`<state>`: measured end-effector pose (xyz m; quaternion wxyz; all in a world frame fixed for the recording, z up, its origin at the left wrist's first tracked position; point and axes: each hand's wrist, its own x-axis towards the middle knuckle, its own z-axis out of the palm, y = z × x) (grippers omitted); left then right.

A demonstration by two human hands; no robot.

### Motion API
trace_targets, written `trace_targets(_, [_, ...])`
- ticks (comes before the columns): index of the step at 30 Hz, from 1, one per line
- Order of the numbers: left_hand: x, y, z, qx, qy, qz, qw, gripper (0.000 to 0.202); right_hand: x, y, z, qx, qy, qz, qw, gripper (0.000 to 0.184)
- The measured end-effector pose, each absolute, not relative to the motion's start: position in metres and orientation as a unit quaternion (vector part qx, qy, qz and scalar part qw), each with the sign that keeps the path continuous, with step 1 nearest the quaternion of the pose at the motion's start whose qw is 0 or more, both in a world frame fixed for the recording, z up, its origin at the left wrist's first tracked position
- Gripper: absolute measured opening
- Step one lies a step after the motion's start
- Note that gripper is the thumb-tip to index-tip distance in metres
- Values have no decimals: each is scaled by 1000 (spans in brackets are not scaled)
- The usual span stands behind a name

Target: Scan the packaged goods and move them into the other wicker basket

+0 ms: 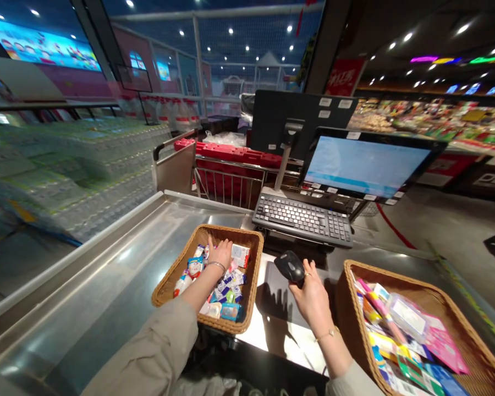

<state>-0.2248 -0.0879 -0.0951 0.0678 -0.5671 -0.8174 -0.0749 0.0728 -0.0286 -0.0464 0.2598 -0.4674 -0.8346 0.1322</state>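
Observation:
My left hand [220, 254] reaches into the left wicker basket [248, 324], fingers stretched and apart over small packaged goods. A white box [240, 255] lies to the right of its fingers, and blue-and-white packets [232, 280] lie below them. Over the counter, my right hand [313, 297] grips a rounded black barcode scanner [289, 267]; its handle is mostly hidden by the hand. Beneath the scanner, a hand-shaped shadow falls on the grey and white counter surface [262, 327]. Beside my right forearm stands a second wicker basket [421, 279], holding colourful packages and a clear plastic box [407, 317].
Behind the baskets are a black keyboard [301, 217] and a lit monitor [365, 165]. The metal counter [119, 280] runs along the left. Beyond it stand a shopping cart [226, 184] with red crates and stacked bottle packs [66, 165].

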Motion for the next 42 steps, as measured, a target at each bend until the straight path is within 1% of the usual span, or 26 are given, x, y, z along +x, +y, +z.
trace_targets(7, [-221,-68,-109,-574,-815,-47,68,42,77,-23,-55,-481,-829,129,253,48])
trace_targets(14, [-222,-56,-113,-564,-823,-26,57,23,78,-19,-56,-499,-825,132,230,48])
trace_targets(20, [-221,-53,-109,-561,-826,-17,53,23,76,-18,-60,-491,-830,131,231,46])
trace_targets(26, [-222,-59,-106,-562,-825,-4,66,24,77,-19,-65,-485,-832,124,239,49])
trace_targets(37, [-229,-70,-102,-584,-808,-12,79,13,84,-24,-66,-492,-824,135,246,48])
trace_targets(42, [-229,-82,-90,-587,-804,-35,83,6,86,-30,-61,-493,-822,145,245,49])
